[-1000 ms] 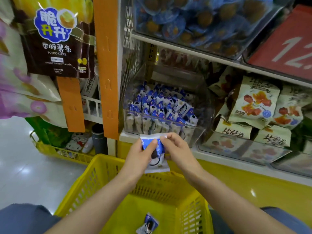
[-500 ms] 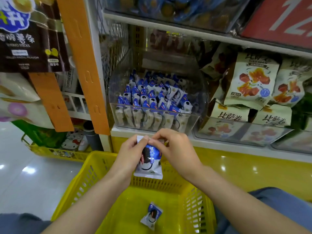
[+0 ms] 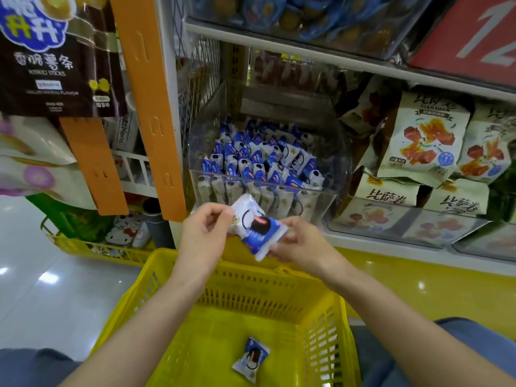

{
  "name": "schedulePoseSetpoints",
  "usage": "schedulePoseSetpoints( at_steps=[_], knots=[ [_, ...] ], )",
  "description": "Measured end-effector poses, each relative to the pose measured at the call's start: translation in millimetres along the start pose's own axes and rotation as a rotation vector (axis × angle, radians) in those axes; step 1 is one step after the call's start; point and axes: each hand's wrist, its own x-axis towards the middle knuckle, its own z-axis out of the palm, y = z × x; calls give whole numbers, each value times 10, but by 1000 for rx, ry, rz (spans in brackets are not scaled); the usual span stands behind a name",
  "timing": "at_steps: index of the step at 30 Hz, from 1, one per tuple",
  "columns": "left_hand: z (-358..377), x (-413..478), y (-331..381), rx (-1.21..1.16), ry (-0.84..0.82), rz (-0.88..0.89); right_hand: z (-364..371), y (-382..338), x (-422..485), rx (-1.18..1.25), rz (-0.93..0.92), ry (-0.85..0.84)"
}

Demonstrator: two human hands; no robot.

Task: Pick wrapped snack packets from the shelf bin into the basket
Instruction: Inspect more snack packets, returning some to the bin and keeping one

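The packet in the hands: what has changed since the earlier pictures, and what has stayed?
The held packet has turned from hanging upright to slanting. The left hand still pinches its upper end; the right hand has moved from the top to the lower end. The basket and the packet lying in it are unchanged.

held packet [image 3: 255,227] above basket [image 3: 251,294], before bin [image 3: 326,202]; loose packet [image 3: 251,358] in basket; bin on shelf [image 3: 363,244]

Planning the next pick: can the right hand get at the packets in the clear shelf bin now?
Likely yes, once freed: the right hand pinches the held packet with the left hand, but the clear bin looks open-topped just beyond, nothing between.
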Motion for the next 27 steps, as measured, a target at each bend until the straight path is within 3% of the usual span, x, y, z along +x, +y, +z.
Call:
schedulePoseSetpoints(
  at_steps=[3,8,11,16,19,22,24,27],
  knots=[
    [-8,0,8,170,-63,140,101,6,-25,-212,-168,43],
    [-4,-58,-23,241,-157,205,122,-75,-66,-97,-381,111],
    [14,-60,-1,206,-172,172,125,-60,-76,-127,-463,159],
    [34,-44,10,69,-228,21,112,-20,-85,-465,-700,313],
    [46,-45,-9,104,-157,77,84,-26,-69,-380,-650,366],
    [33,-76,-55,358,-102,289,31,-64,-27,-181,-505,451],
    [58,-126,-70,469,-191,385,10,-87,-8,-43,-405,445],
    [131,-179,-115,353,-328,282,39,-116,-7,65,-346,365]
  ],
)
